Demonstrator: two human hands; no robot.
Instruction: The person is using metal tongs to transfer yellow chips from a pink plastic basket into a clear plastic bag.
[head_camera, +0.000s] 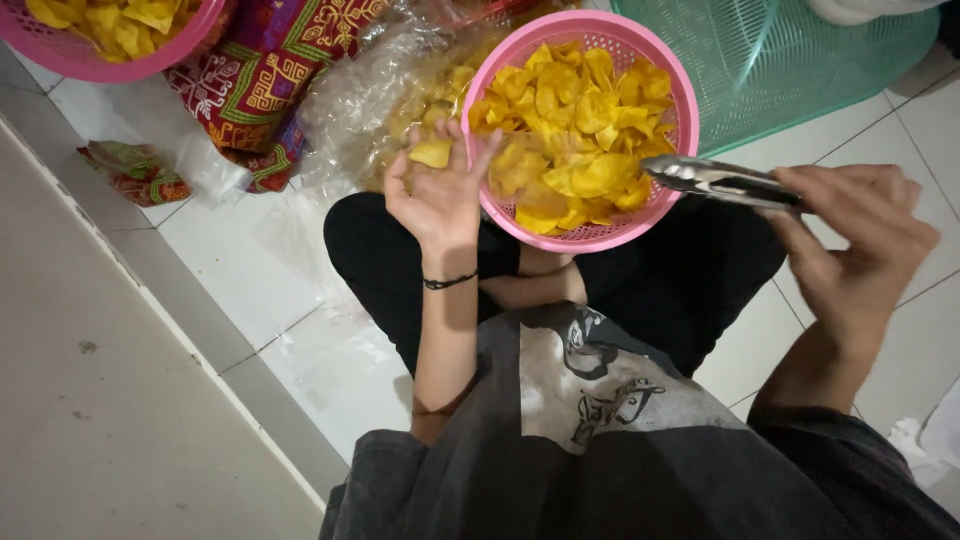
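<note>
White tiled floor (250, 260) carries everything, and the person sits on it with dark-trousered legs crossed. Their left hand (440, 190) has a loose grip, fingers curled up around one yellow chip (432, 153) at the near-left rim of the round pink plastic mesh basket (680, 95), which rests on their lap heaped with yellow chips (580, 140). Their right hand (855, 245) has its grip clenched on slim metal tongs (715, 180), whose tips reach the basket's right rim. Beyond lie a clear plastic bag (370, 100), patterned red cloth (265, 75) and a green mesh basket (790, 60).
</note>
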